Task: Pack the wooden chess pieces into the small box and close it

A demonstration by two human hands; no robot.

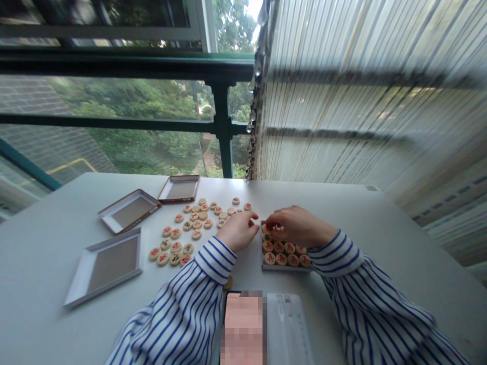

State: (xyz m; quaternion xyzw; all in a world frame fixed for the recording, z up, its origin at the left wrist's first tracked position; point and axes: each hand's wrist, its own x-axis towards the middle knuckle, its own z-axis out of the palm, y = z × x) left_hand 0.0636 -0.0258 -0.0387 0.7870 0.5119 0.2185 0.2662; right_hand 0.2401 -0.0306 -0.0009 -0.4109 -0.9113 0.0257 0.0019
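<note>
On a white table (380, 238) lie several round wooden chess discs (182, 238) with red or black characters, scattered left of centre. A small tray (283, 267) right of them holds neat rows of discs. My right hand (292, 223) is curled over the tray's far end, fingertips pinched on a disc (277, 227). My left hand (239, 230) rests beside the tray's left edge, fingers curled, with thumb and fingers closed near a loose disc; what it holds is hidden. Both sleeves are blue-and-white striped.
Three shallow empty box trays sit at the left: one near (104, 266), one middle (129, 210), one far (179, 188). A phone (243, 324) and a white case (287, 324) lie at the near edge. A window railing (222, 126) and blinds (361, 101) stand behind.
</note>
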